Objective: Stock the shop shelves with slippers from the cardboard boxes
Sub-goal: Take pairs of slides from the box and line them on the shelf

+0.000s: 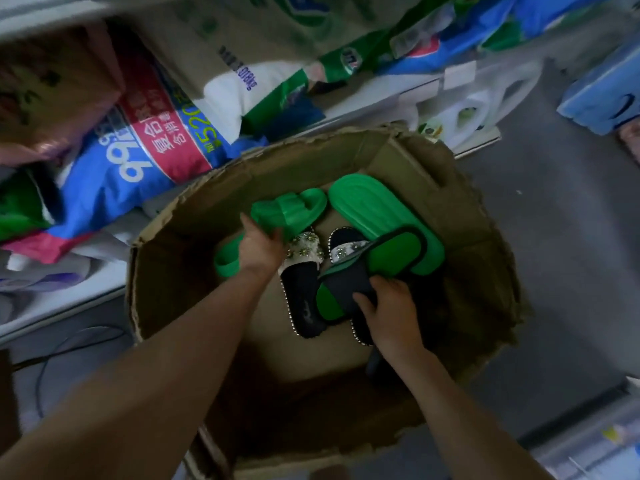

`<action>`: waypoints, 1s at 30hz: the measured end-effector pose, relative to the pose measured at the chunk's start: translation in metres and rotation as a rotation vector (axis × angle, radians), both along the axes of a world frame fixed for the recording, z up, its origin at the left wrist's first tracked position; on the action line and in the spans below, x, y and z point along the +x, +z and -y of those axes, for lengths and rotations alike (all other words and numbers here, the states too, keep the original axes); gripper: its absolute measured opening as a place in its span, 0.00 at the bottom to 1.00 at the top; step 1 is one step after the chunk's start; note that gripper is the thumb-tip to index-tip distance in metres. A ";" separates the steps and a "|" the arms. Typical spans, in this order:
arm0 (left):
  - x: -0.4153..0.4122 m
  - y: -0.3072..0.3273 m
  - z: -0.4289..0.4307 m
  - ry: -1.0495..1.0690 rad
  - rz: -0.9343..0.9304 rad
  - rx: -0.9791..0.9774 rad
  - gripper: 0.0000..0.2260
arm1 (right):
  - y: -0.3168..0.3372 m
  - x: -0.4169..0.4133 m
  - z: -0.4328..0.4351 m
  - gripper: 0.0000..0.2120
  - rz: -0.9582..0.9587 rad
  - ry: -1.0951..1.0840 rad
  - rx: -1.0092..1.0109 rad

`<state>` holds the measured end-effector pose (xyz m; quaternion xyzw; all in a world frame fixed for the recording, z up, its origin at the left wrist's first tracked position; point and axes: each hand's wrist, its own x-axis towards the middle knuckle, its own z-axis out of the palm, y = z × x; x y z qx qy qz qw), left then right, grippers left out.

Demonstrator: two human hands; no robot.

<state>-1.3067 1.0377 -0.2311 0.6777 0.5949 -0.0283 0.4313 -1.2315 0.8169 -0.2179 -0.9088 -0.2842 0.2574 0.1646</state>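
Cardboard box (460,216), open, holding green and black beaded slippers. My left hand (259,247) grips a green slide slipper (287,209); my right hand (391,306) grips a green-soled slipper with black strap (367,275). An upturned green slipper (377,216) lies beside them.

The cardboard box (433,188) is plain brown. In it lie solid bright green slippers (289,211), one green slipper with a black strap (349,289), and black sandals (303,303) with white beaded flower straps and studded edges. The bag (138,147) beside is blue, red and white with printed characters.
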 end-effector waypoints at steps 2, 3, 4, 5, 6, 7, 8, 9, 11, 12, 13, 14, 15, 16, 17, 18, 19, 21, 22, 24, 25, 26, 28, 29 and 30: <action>0.002 0.000 -0.002 0.074 0.015 0.026 0.22 | 0.012 0.005 0.010 0.13 0.000 0.014 0.044; 0.000 0.004 0.001 0.075 0.040 0.045 0.19 | 0.019 0.008 0.016 0.14 0.008 0.029 0.067; -0.001 0.012 0.007 0.058 0.081 0.060 0.17 | 0.026 0.012 0.021 0.14 0.024 0.043 0.101; -0.003 0.022 0.015 0.020 0.127 0.074 0.17 | 0.032 0.015 0.026 0.14 0.055 0.056 0.141; -0.006 0.032 0.022 -0.038 0.163 0.091 0.17 | 0.038 0.018 0.031 0.14 0.099 0.068 0.181; -0.010 0.040 0.029 -0.104 0.191 0.118 0.17 | 0.045 0.022 0.034 0.16 0.142 0.074 0.208; -0.015 0.046 0.035 -0.182 0.202 0.158 0.18 | 0.052 0.026 0.037 0.17 0.179 0.074 0.223; -0.019 0.050 0.039 -0.278 0.182 0.210 0.18 | 0.058 0.031 0.038 0.17 0.213 0.073 0.229; -0.026 0.049 0.044 -0.450 0.118 0.278 0.17 | 0.070 0.044 0.041 0.17 0.264 0.081 0.232; -0.028 0.046 0.045 -0.493 0.103 0.255 0.17 | 0.074 0.050 0.041 0.17 0.270 0.090 0.234; -0.029 0.046 0.046 -0.502 0.099 0.200 0.18 | 0.077 0.055 0.041 0.17 0.259 0.101 0.236; -0.028 0.046 0.047 -0.496 0.106 0.161 0.19 | 0.080 0.059 0.039 0.17 0.236 0.111 0.241; -0.027 0.047 0.048 -0.482 0.115 0.137 0.21 | 0.081 0.061 0.036 0.16 0.204 0.116 0.242; -0.025 0.052 0.049 -0.466 0.132 0.137 0.23 | 0.082 0.063 0.033 0.15 0.169 0.120 0.240; -0.021 0.058 0.051 -0.446 0.142 0.129 0.24 | 0.083 0.063 0.027 0.13 0.142 0.123 0.238; -0.018 0.063 0.055 -0.413 0.173 0.082 0.23 | 0.082 0.062 0.021 0.12 0.127 0.133 0.245; -0.014 0.073 0.060 -0.367 0.215 -0.036 0.24 | 0.081 0.060 0.015 0.12 0.111 0.147 0.257; -0.010 0.083 0.075 -0.313 0.291 -0.299 0.30 | 0.079 0.056 0.002 0.11 0.078 0.189 0.305; -0.012 0.083 0.082 -0.293 0.306 -0.329 0.33 | 0.078 0.052 -0.004 0.10 0.055 0.206 0.340; -0.021 0.079 0.087 -0.215 0.316 -0.302 0.33 | 0.080 0.049 -0.010 0.08 -0.042 0.151 0.392; -0.030 0.079 0.085 -0.157 0.321 -0.307 0.31 | 0.080 0.050 -0.008 0.10 -0.109 0.079 0.381; -0.039 0.080 0.084 -0.114 0.323 -0.308 0.29 | 0.077 0.052 -0.004 0.13 -0.134 0.014 0.321; -0.059 0.080 0.080 -0.068 0.326 -0.309 0.28 | 0.064 0.059 0.011 0.20 -0.115 -0.027 0.024; -0.069 0.081 0.081 -0.053 0.345 -0.319 0.27 | 0.055 0.060 0.020 0.22 -0.147 -0.014 -0.165; -0.077 0.081 0.081 -0.027 0.367 -0.333 0.26 | 0.047 0.057 0.026 0.25 -0.208 0.005 -0.329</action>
